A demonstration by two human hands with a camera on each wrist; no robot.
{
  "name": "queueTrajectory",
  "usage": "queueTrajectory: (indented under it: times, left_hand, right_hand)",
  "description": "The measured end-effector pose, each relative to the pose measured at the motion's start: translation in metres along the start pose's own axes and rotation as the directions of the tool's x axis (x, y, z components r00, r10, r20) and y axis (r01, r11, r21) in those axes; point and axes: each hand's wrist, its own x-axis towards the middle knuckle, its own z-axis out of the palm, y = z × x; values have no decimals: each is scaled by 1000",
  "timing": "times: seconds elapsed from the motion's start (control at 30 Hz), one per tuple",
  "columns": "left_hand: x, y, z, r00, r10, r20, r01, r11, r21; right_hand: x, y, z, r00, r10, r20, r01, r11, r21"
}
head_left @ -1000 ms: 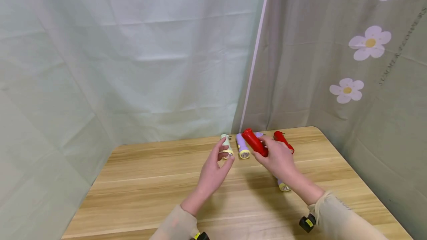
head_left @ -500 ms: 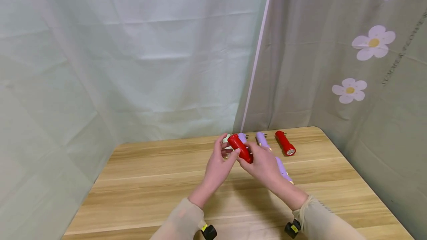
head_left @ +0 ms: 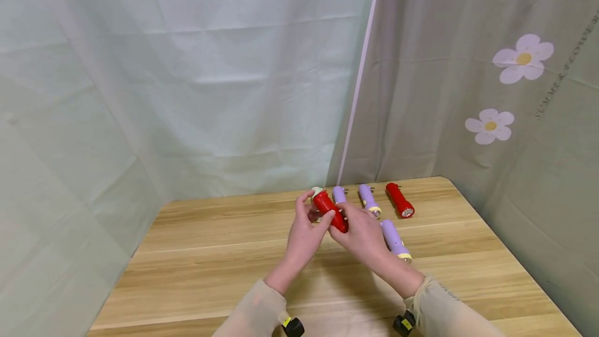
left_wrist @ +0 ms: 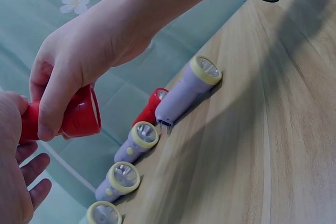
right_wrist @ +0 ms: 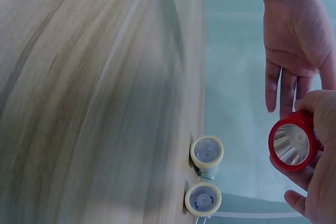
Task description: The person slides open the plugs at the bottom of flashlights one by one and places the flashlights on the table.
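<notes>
A red flashlight [head_left: 326, 205] is held up above the table between both hands. My right hand [head_left: 364, 234] grips its head end, with fingers and thumb around the body. My left hand [head_left: 301, 234] pinches the tail end, thumb on the near side; its other fingers stretch loosely in the left wrist view. The flashlight's lens [right_wrist: 292, 144] faces the right wrist camera. Below and behind the hands lies a pale green flashlight [head_left: 317, 190], mostly hidden. Beside it is a purple flashlight [head_left: 339, 194], partly covered by the right hand.
Along the table's back edge lie another purple flashlight [head_left: 369, 199] and a second red flashlight [head_left: 400, 201]. A third purple flashlight [head_left: 394, 239] lies nearer, just right of my right hand. Curtains [head_left: 224, 92] hang behind the wooden table [head_left: 206, 264].
My right hand has carried the red flashlight left and slightly down to my left hand, which now holds its tail end. The flashlights on the table have not moved.
</notes>
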Motion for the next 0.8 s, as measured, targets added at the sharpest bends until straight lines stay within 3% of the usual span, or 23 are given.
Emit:
queueTrajectory:
  times: [0.43, 0.8]
  left_hand:
    - [-6, -8, -6, 1000, -6, -22, 6, 1000, -3]
    - [-11, -15, -11, 999, 11, -32, -11, 1000, 17]
  right_hand:
    - [-4, -8, 7, 998, 48, 50, -50, 998, 44]
    - [-7, -12, 14, 1000, 9, 22, -10, 999, 47]
